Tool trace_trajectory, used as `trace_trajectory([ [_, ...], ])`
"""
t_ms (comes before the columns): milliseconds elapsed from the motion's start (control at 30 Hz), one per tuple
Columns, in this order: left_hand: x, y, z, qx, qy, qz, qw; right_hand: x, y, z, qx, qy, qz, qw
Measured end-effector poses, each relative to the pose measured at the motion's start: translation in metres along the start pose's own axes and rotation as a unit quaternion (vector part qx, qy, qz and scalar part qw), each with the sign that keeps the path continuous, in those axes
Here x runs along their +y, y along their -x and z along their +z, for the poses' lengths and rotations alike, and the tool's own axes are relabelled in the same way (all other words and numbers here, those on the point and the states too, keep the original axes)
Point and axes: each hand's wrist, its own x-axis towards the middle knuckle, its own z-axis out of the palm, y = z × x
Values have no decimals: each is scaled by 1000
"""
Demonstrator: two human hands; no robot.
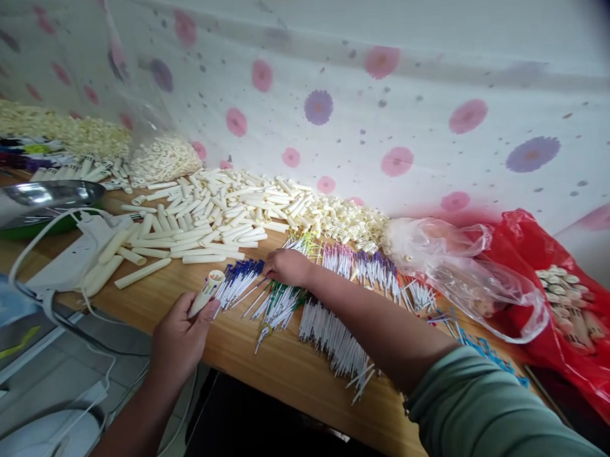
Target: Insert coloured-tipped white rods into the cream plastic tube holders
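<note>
**Pen barrel in the left hand, right hand at the refills**

The left hand grips the cream pen barrel between thumb and fingers near the front edge of the desk. Its long axis slants, the open end up and toward the right hand. Dark-blue-tipped refills lie between the hands, nearer the right, whose bent fingertips reach down beside them; whether they pinch one, I cannot tell. Green-tipped refills lie under and just in front of that hand.

Far left, a metal bowl has a few thin sticks inside. Behind the loose cream tubes, a clear plastic bag holds small pale pieces. At right, a red plastic bag holds cream pen parts.
</note>
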Motion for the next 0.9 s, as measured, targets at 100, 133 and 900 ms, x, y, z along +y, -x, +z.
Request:
trace_trajectory([
  [100, 1, -17, -8, 35, -97, -15, 995, -3, -9, 4, -39, 55, -55, 996],
  [133, 1, -25, -9, 36, -132, -13, 991, -4, -10, 5, -45, 72, -72, 994],
  [900, 13, -104, 20, -202, -193, 151, 948, -13, 128, -35, 166, 57, -3, 985],
])
